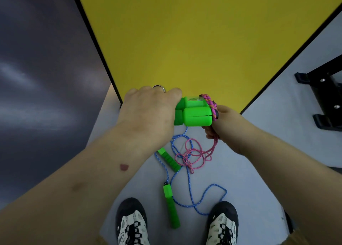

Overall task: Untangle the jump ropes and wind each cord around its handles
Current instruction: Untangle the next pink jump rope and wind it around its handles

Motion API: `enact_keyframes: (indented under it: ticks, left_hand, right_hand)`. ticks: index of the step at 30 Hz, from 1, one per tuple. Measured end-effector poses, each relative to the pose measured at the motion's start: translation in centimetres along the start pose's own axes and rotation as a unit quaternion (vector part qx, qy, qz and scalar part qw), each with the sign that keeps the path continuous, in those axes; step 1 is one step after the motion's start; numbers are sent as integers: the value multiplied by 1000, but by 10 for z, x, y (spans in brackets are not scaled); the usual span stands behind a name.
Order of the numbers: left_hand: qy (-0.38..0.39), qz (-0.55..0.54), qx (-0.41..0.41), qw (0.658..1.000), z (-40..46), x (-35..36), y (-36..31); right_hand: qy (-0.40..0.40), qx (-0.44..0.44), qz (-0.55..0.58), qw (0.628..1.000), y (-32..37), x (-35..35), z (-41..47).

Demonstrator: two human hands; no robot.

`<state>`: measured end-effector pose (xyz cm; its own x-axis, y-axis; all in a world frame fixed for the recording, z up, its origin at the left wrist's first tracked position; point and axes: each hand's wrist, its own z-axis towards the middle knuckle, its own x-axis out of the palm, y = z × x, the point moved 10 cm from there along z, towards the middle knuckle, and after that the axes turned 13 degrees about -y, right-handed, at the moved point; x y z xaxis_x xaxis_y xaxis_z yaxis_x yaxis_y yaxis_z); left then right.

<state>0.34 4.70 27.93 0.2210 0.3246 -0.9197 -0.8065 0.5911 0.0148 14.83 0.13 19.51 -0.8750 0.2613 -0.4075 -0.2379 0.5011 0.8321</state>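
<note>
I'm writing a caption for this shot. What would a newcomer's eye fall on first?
First, the bright green handles gripped side by side in the left hand, pink cord wound around their end by the right hand. Then the blue cord with two more green handles looping across the grey floor between the shoes.

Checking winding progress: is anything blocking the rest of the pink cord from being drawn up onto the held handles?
Yes. The loose pink cord on the floor lies looped over and crossing the blue cord, beside a green handle. The right hand feeds it to the handles gripped by the left hand.
</note>
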Motion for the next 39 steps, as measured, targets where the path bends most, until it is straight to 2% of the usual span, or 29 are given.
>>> enact_keyframes:
  ticks: [2, 6, 10, 17, 19, 22, 24, 32, 36, 39]
  left_hand:
    - [1, 2, -9, 1000, -1, 3, 2]
    - [-11, 5, -34, 999, -2, 3, 7]
    - [-15, 18, -56, 998, -4, 5, 8]
    - [-12, 19, -68, 997, -3, 7, 13]
    - [-5, 21, -64, 998, -4, 8, 12]
    - [13, 19, -48, 999, -6, 11, 6]
    - [14, 14, -33, 999, -7, 11, 1]
    - [-24, 13, -6, 1000, 0, -7, -7]
    - [-39, 14, -4, 999, 1, -13, -5]
    - [-53, 0, 13, 999, 2, -16, -9]
  right_hand:
    - [-26, -26, -57, 998, -2, 0, -4]
    - [-16, -72, -174, 982, 2, 8, -20]
    - [20, -174, -319, 931, 21, 23, -43]
    - [6, -226, -407, 885, 67, 4, -60]
    - [3, -217, -374, 902, 83, -4, -63]
    - [13, -179, -227, 957, 95, -14, -55]
    - [10, -162, -154, 975, 97, -21, -41]
    - [1, -192, -76, 978, 93, -29, 3]
    - [11, -114, 61, 992, 73, -26, 18]
    - [37, -38, 123, 991, 50, -16, 22]
